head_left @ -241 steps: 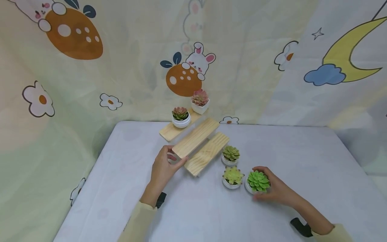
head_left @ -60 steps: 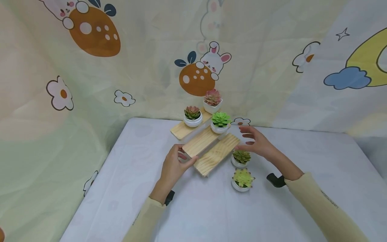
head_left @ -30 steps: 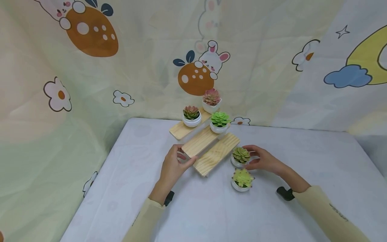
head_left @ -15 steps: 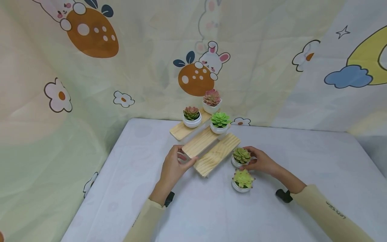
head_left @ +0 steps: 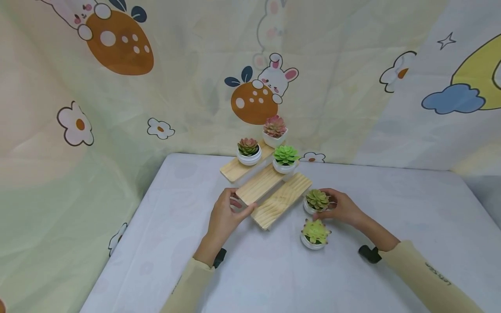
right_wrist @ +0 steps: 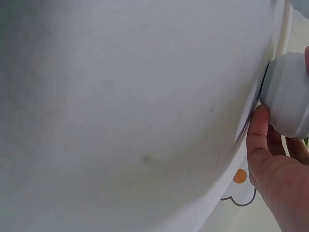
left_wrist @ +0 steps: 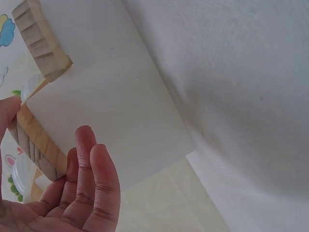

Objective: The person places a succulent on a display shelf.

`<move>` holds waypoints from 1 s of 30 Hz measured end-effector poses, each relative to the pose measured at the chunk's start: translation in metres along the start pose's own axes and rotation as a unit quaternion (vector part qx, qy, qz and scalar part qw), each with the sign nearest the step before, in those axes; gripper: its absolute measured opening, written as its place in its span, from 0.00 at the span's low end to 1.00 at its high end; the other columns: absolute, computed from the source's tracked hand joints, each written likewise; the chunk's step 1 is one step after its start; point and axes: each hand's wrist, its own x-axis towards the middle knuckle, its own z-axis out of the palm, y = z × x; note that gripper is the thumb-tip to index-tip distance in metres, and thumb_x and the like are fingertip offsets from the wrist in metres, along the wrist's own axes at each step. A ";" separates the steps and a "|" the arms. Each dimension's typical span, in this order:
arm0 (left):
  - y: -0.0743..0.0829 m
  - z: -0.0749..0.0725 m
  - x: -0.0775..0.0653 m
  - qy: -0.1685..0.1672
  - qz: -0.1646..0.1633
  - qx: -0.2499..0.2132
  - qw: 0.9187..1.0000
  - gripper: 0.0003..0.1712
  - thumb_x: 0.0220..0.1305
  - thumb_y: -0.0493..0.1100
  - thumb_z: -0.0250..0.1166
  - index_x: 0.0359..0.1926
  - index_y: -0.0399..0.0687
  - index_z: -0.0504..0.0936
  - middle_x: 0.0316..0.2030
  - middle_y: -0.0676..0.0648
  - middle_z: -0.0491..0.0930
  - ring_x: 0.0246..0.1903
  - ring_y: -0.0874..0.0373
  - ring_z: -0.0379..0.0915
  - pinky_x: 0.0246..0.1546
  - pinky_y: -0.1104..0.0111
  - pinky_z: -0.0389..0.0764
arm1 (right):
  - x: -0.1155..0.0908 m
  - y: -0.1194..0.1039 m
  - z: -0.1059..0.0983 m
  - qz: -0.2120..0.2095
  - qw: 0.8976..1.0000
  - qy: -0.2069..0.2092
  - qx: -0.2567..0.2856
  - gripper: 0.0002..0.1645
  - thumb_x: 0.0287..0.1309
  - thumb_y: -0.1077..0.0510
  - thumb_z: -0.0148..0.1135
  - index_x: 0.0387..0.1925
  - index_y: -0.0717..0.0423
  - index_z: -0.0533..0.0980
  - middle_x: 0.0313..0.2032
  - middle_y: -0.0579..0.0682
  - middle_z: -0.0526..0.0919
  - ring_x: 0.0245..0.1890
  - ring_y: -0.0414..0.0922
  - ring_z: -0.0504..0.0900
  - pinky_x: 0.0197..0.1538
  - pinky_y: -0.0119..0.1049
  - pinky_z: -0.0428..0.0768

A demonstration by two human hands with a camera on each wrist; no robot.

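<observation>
1. Dull-green succulent (head_left: 317, 199): your right grip (head_left: 343, 208) holds its white pot (right_wrist: 288, 94), in from the back edge of the surface (head_left: 391, 195).
2. Your left grip (head_left: 225, 216) pinches the middle plank (head_left: 258, 186) by its near end.
3. Yellow-green succulent (head_left: 315, 231): just beside.

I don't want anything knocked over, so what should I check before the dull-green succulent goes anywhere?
1. Right hand has hold of the dull-green succulent: ok, fingers around its pot.
2. Stand held: ok, left hand pinches the end of the middle shelf.
3. Space on the front shelf: ok, nothing on it.
4. Bright green succulent upright on the middle shelf: ok.
5. Clearance from the yellow-green succulent: not ok, it sits right by the right thumb.
6. Held pot lifted off the table: cannot tell.
</observation>
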 end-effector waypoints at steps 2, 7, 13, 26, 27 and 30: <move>0.000 0.000 0.000 0.000 0.001 0.000 1.000 0.32 0.50 0.51 0.77 0.49 0.38 0.73 0.37 0.46 0.77 0.31 0.56 0.79 0.31 0.66 0.81 | -0.002 -0.001 -0.001 0.006 1.000 0.005 0.003 0.51 0.45 0.50 0.79 0.65 0.67 0.64 0.59 0.64 0.73 0.55 0.58 0.75 0.54 0.46 0.77; 0.000 -0.001 0.000 0.000 0.004 -0.001 1.000 0.33 0.51 0.51 0.77 0.49 0.38 0.73 0.37 0.46 0.77 0.31 0.56 0.79 0.31 0.66 0.81 | -0.006 -0.005 -0.004 0.012 0.999 0.021 0.020 0.50 0.47 0.50 0.77 0.66 0.67 0.63 0.60 0.64 0.72 0.55 0.57 0.75 0.53 0.41 0.77; 0.000 -0.001 -0.001 0.000 0.009 -0.001 1.000 0.33 0.51 0.52 0.76 0.50 0.38 0.73 0.38 0.46 0.77 0.32 0.56 0.79 0.31 0.67 0.81 | -0.011 -0.011 -0.008 0.013 0.999 0.040 0.026 0.49 0.48 0.49 0.77 0.66 0.67 0.63 0.60 0.65 0.72 0.55 0.58 0.76 0.53 0.41 0.79; 0.001 -0.003 -0.001 -0.004 0.013 0.001 1.000 0.35 0.53 0.55 0.74 0.51 0.37 0.72 0.39 0.45 0.77 0.33 0.55 0.80 0.30 0.65 0.80 | -0.018 -0.039 -0.014 -0.036 0.998 0.047 0.021 0.45 0.50 0.54 0.76 0.65 0.67 0.65 0.60 0.63 0.73 0.57 0.57 0.75 0.57 0.43 0.76; 0.001 -0.004 -0.002 -0.003 0.014 0.000 1.000 0.35 0.53 0.55 0.74 0.51 0.36 0.72 0.39 0.45 0.77 0.32 0.55 0.80 0.31 0.65 0.80 | -0.019 -0.042 -0.015 -0.039 0.998 0.047 0.021 0.45 0.50 0.54 0.76 0.65 0.66 0.65 0.60 0.63 0.73 0.57 0.57 0.75 0.57 0.41 0.76; 0.001 -0.004 -0.002 -0.003 0.014 0.000 1.000 0.35 0.53 0.55 0.74 0.51 0.37 0.72 0.39 0.44 0.77 0.32 0.55 0.80 0.31 0.64 0.80 | -0.021 -0.050 -0.016 -0.045 0.998 0.039 0.026 0.45 0.50 0.55 0.75 0.66 0.66 0.64 0.60 0.63 0.72 0.58 0.57 0.75 0.57 0.40 0.76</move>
